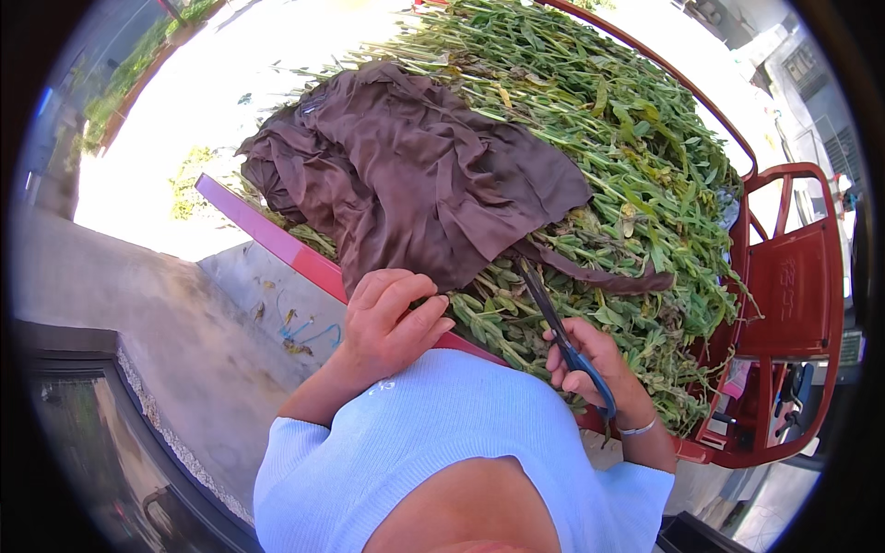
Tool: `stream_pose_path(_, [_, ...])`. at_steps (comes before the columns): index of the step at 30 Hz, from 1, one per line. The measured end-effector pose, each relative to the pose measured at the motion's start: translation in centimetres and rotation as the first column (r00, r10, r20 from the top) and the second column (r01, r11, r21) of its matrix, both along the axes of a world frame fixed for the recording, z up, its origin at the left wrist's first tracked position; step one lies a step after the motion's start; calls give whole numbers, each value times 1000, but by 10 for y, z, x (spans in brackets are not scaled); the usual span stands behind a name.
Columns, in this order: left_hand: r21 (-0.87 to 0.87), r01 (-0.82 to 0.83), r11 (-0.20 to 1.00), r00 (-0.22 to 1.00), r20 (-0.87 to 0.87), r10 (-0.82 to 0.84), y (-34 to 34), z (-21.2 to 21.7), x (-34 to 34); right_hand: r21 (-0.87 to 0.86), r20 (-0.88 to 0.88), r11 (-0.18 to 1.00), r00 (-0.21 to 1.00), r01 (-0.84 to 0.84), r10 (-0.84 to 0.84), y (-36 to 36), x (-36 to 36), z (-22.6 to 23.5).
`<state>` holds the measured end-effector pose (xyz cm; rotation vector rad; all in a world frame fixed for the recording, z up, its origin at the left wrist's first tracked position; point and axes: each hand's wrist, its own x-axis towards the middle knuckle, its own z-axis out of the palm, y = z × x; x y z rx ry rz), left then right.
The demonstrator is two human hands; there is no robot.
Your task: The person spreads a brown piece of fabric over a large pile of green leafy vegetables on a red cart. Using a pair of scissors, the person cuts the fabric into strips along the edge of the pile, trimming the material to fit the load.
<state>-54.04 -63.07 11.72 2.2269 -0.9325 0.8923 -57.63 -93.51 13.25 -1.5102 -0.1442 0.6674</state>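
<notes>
Right hand (590,364) grips blue-handled scissors (562,336); left hand (387,318) rests on the red cart rim (277,241) beside green stalks (627,157).

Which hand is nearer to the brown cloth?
Left. The left hand rests at the lower edge of the brown cloth, touching it. The right hand grips blue-handled scissors lower right, apart from the cloth.

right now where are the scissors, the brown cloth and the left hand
scissors (581,361): head view, on the blue handle in the right hand (595,361)
brown cloth (415,175): head view, mid-fold, on the green plants
left hand (387,323): head view, back of the hand, at the cloth's edge
</notes>
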Motion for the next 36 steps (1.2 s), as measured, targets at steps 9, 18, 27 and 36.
stream_pose_path(9, [196,-249,948,942,-179,285,-28,-26,26,49,-11,999,1000,8,-8,2,1,-4])
stream_pose_path(18, [-118,-269,956,963,-26,267,1,-13,-2,38,32,999,999,-33,32,-2,-8,-10])
stream_pose_path(27, [90,-215,972,976,-2,216,-2,1,-47,-214,199,947,938,-240,283,1,-11,13])
stream_pose_path(36, [-129,-379,916,906,-254,339,12,-2,-90,158,63,987,998,-32,23,17,-16,14])
